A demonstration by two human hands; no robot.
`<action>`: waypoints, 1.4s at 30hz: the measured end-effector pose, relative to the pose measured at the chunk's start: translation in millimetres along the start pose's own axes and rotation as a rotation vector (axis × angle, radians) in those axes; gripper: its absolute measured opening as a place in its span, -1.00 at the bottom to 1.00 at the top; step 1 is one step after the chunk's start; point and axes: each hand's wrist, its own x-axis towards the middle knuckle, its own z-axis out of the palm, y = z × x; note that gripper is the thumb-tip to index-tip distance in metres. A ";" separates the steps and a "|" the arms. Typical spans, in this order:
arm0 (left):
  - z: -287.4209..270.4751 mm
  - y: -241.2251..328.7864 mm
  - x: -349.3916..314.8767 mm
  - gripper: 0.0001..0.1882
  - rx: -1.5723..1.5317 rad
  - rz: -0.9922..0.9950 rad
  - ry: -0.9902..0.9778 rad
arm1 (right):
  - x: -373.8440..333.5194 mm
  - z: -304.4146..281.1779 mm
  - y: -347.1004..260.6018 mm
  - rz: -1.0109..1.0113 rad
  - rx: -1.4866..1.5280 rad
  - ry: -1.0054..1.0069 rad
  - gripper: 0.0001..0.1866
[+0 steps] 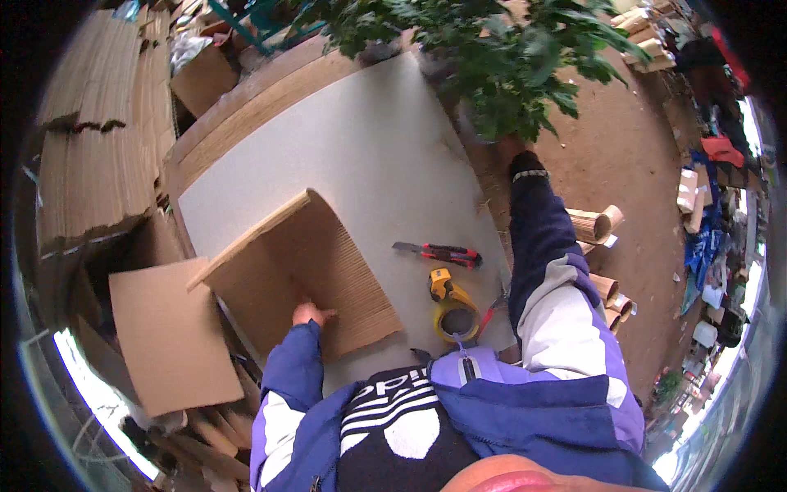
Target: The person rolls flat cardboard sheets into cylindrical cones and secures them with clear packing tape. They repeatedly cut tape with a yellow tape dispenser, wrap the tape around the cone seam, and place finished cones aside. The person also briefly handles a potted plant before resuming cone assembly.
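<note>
My left hand (310, 314) lies on a brown corrugated cardboard sheet (344, 287), thumb stretched out to the side. The sheet's far edge curls upward, and the sheet rests on a pale grey tabletop (344, 148). My right arm reaches far forward past the table's right edge. At its end my right hand (514, 148) is beside the lower leaves of a green leafy plant (525, 57), near clear plastic (471, 123); leaves and shadow hide its fingers. Between my arms lie a red and black utility knife (451, 254) and a yellow tape dispenser (443, 285) with a tape roll (457, 321).
A flat cardboard piece (176, 336) sits at the table's left edge. Tall stacks of cardboard (98, 172) stand farther left. Rolled cardboard tubes (592, 223) lie on the brown floor (631, 164) to the right. Boxes and blue plastic (703, 254) line the far right side.
</note>
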 end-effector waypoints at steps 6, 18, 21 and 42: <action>2.3 3.6 -0.1 -0.40 0.014 0.077 -0.070 | -2.4 16.1 4.4 -0.057 0.052 -0.178 -0.56; 19.5 9.4 16.3 -0.35 -0.012 0.061 0.036 | 0.7 11.2 22.9 0.011 0.114 -0.210 -0.60; 10.1 8.2 12.1 -0.41 0.046 0.054 -0.078 | -23.7 -21.4 19.5 -0.021 0.159 -0.200 -0.61; 187.6 -16.0 -114.8 -0.51 -1.693 0.173 -0.172 | -213.0 -221.6 -433.2 -0.725 -0.031 -0.866 -0.46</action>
